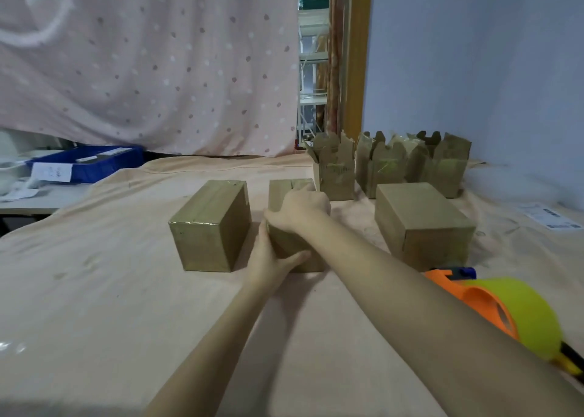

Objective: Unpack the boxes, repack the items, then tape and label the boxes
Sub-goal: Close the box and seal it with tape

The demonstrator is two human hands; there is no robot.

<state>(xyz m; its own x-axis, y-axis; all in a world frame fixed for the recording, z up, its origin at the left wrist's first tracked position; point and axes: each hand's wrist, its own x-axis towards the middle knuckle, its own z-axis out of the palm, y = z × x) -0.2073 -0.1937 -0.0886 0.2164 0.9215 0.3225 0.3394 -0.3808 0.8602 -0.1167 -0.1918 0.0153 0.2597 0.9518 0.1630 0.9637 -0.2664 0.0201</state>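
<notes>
Three sealed boxes sit on the counter (94,290); a taped box (210,227) stands just left of the middle box (289,195), a tape dispenser (505,309) lies right. Left hand (271,258) grips its near face, right hand (300,209) curls over its top.

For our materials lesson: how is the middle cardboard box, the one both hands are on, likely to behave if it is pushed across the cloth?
The middle cardboard box looks flat-sided and low, so it should slide rather than roll or tip. The wrinkled cloth may drag and bunch under it. The left hand and right hand hold it at opposite ends, which suggests its walls are fairly stiff; its weight cannot be judged.
</notes>
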